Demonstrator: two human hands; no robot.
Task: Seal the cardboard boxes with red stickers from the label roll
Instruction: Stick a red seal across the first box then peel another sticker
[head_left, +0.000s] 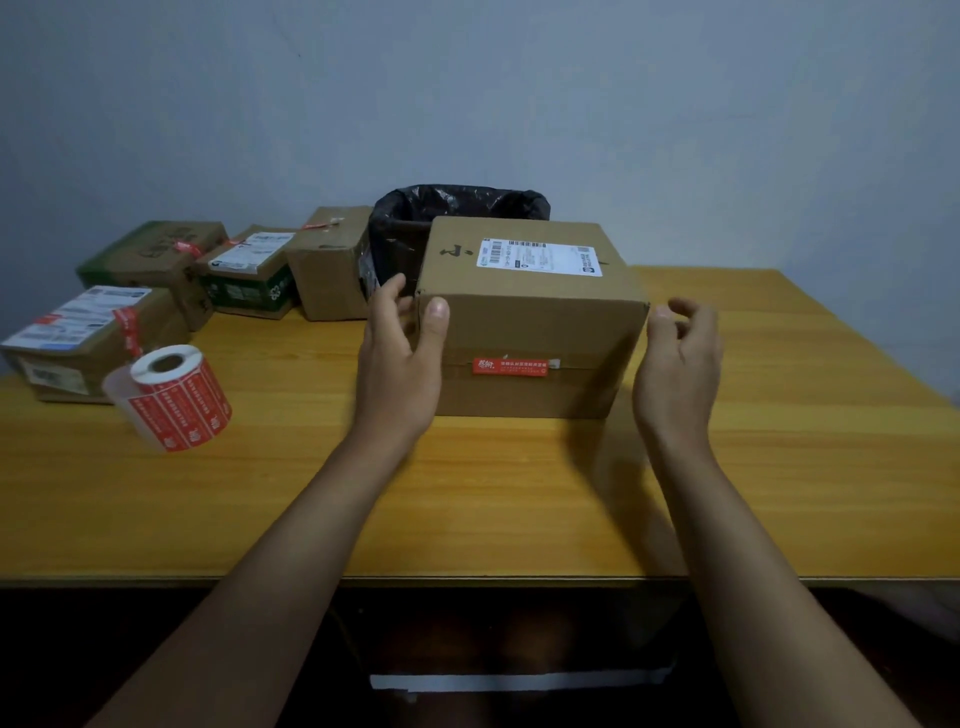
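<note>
The big cardboard box (530, 312) stands in the middle of the table (779, 415), a little toward the far edge, just in front of a bin lined with a black bag (457, 208). A red sticker (510, 366) already lies across the seam on the side that faces the person, and a white shipping label (540, 255) is on the top.

The left hand (402, 358) holds the box at its near left corner: the thumb presses on the front face and the other fingers reach around the left side. The right hand (680, 358) is just beside the right side of the box, its fingers loosely curled and apart, holding nothing; I cannot tell whether it touches the cardboard.

The box looks stiff and probably light, but its weight cannot be judged from here. The smooth cardboard may slip, so it is best to take it with both palms on opposite sides, near the lower edges.

The label roll (174, 397) lies near the left edge of the table. Behind it, toward the far left corner, stand several smaller boxes (93, 332) with red stickers.
</note>
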